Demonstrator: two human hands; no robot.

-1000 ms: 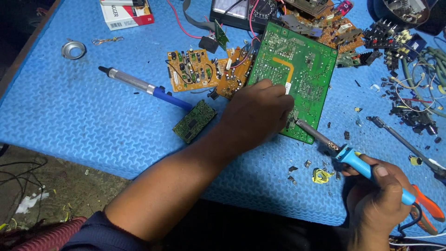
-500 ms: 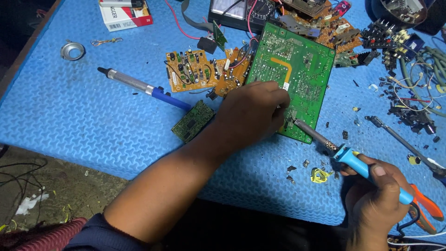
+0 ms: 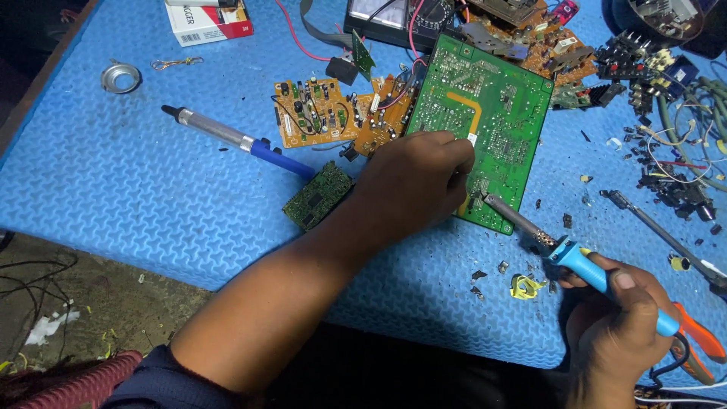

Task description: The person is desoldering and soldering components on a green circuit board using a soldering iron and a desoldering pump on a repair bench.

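Note:
A large green circuit board (image 3: pixel 485 113) lies solder side up on the blue foam mat (image 3: pixel 151 189). My left hand (image 3: pixel 413 185) rests on the board's near edge, fingers curled and pressing it down. My right hand (image 3: pixel 625 322) grips the blue handle of a soldering iron (image 3: pixel 583 261). The iron's metal tip touches the board near its lower right corner, just beside my left fingertips.
A desoldering pump (image 3: pixel 238 142) with a blue grip lies left of the board. A small dark green board (image 3: pixel 318 195) and orange-brown boards (image 3: pixel 314 113) sit near it. Loose parts and wires (image 3: pixel 666 144) crowd the right side. A metal ring (image 3: pixel 121 77) and a red-white box (image 3: pixel 208 19) lie at the far left.
Both hands and the iron hold almost the same place; the view has only shifted slightly.

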